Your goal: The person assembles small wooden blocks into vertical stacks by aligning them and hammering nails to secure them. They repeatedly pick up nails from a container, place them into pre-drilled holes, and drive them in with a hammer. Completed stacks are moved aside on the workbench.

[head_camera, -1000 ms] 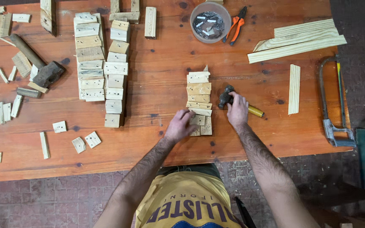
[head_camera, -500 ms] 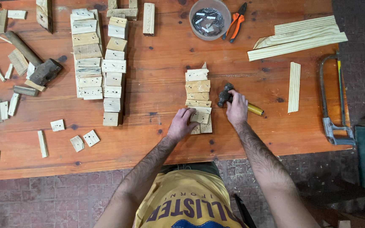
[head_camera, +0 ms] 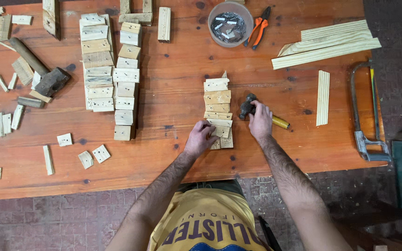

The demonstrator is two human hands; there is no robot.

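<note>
Left hand (head_camera: 198,138) clenched on the near end of a short stack of wood blocks (head_camera: 218,100), fingers on the lowest pieces. Stack lies mid-surface, just in front of the person, running away from them. Right hand (head_camera: 260,122) grasping a small hammer (head_camera: 248,106) just right of the stack; dark head beside the blocks, yellow handle end poking out past the hand.

Orange-red wooden surface (head_camera: 173,153). Far left: two long rows of blocks (head_camera: 105,69), a big mallet (head_camera: 47,79), loose offcuts. Far edge: tub of nails (head_camera: 231,23), orange pliers (head_camera: 257,30). Right: pale slats (head_camera: 324,44), one short slat (head_camera: 322,97), hacksaw (head_camera: 366,121) at the edge.
</note>
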